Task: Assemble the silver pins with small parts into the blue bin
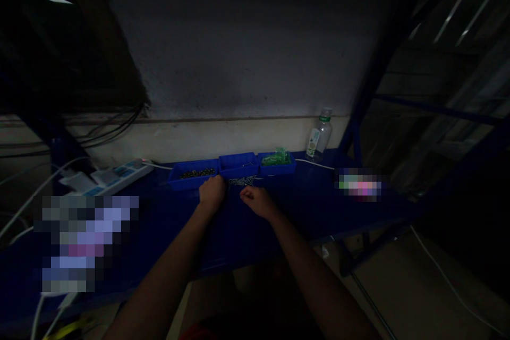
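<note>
At far left a pixelated patch (85, 244) hides whatever lies on the blue counter (235, 239); below it a yellow thing (69, 329) is cut off by the bottom edge. Behind the patch, a white power strip (137, 170) carries blue markings too blurred to read, a red light at its far end and plugs in its near part. Next comes the left bin (185, 183), with small brassy and dark parts (197, 173). The left hand (213, 191) is beside its right end, apparently clenched; its fingers are hidden, so I cannot tell whether it grasps anything. Thin metal pieces (243, 181) lie heaped in front of the middle bin (235, 173), between the hands. The right hand (257, 201) is just beside the heap, fingers curled in; whether they pinch something is unclear. The right bin (279, 169) holds green stuff (277, 157), hard to identify. Near the wall, a clear bottle (325, 135) wears a pale label (313, 142) and green neck band, their print illegible. Another pixelated patch covers something at right.
</note>
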Demonstrator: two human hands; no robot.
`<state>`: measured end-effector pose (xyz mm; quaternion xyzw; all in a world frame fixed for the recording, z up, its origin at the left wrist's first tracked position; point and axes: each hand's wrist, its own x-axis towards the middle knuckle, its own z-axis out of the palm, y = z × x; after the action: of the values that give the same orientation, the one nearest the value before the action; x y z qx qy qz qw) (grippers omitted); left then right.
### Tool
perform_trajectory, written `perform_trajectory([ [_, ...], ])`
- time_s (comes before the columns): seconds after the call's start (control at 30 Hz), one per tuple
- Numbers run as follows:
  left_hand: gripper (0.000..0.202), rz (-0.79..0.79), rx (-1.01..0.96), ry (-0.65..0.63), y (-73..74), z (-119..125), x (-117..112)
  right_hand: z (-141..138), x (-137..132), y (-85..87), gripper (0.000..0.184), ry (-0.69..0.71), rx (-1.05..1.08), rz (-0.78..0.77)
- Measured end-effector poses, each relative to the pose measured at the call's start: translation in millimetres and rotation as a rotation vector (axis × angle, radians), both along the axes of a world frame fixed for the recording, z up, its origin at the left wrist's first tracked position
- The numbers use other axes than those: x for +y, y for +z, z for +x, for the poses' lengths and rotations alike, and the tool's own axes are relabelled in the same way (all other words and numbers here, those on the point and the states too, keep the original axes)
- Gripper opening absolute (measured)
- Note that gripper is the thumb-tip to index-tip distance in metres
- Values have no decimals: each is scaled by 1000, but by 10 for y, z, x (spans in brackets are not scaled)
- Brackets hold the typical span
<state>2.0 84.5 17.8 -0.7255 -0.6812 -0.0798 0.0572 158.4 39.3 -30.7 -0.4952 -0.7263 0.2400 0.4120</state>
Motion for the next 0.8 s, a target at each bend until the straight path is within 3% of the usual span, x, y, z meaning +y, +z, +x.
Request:
perform_trajectory([
  [0.27,36,18,-70,-26,49,-162,-112,8,-8,2,12,8,-14,14],
  [0.67,35,-20,-39,-14,91,-18,27,19,-4,6,11,10,-15,20],
  [0.8,34,46,-248,-96,89,-64,-86,17,-4,10,12,14,-4,12],
])
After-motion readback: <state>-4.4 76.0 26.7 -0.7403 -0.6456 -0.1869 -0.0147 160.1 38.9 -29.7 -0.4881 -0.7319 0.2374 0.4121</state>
